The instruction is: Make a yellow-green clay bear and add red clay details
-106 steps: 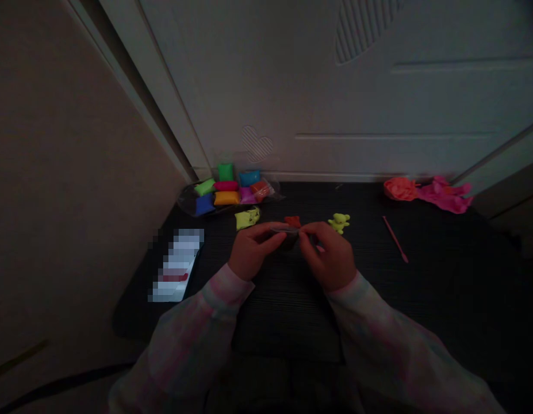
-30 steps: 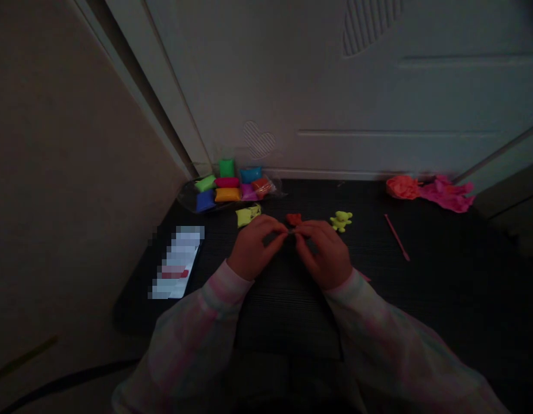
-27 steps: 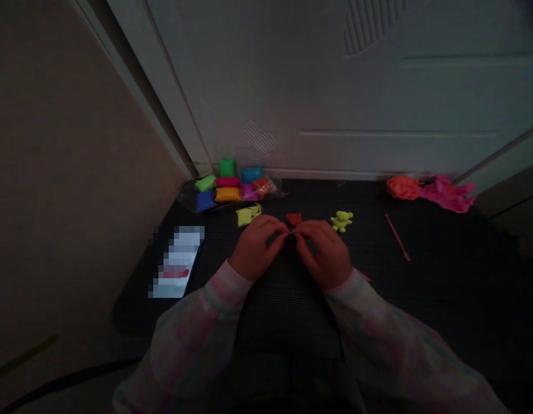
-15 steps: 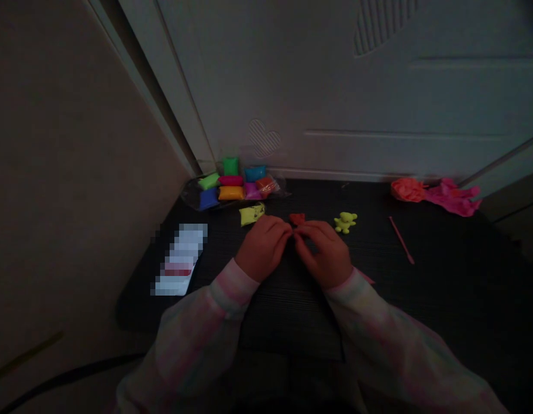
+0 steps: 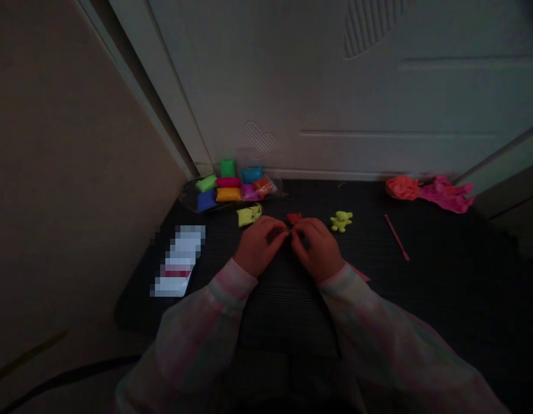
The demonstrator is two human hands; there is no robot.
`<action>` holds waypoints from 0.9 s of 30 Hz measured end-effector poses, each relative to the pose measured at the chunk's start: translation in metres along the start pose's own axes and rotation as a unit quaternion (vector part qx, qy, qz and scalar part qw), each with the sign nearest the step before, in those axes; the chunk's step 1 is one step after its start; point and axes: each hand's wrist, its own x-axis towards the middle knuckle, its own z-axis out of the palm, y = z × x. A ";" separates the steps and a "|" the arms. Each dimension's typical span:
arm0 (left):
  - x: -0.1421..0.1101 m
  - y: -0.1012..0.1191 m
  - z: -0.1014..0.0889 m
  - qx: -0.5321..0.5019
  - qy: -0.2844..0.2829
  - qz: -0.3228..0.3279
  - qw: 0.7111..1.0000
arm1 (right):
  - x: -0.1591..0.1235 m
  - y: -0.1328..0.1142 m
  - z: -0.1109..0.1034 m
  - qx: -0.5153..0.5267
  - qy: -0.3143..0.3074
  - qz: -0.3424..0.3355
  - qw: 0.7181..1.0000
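My left hand [image 5: 260, 246] and my right hand [image 5: 317, 248] meet over the middle of the dark table, thumbs and fingers pinched together at the tips. Whatever sits between the fingertips is too small and dim to make out. Just beyond them lies a red lump [image 5: 294, 218] that looks like modelling clay. A yellow clay bear [image 5: 341, 221] is a little to the right of my right hand. Beside my left hand rests a yellow packet [image 5: 249, 215], partly torn or crumpled at its right end.
Several coloured clay packets [image 5: 229, 194] lie in clear plastic at the back left. A phone with a blurred screen [image 5: 180, 261] is at the left. On the right are a pink stick tool [image 5: 397, 237] and crumpled orange and pink material [image 5: 447, 194]. A white panelled door [image 5: 318, 98] stands behind.
My fingers have shifted slightly, with the left thumb and fingers bowing apart behind the pinch. The whole view has moved a little; the things on the table stay put.
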 end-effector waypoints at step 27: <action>0.002 -0.006 0.002 -0.212 -0.016 -0.132 0.968 | 0.000 0.011 -0.010 0.049 0.058 0.115 0.990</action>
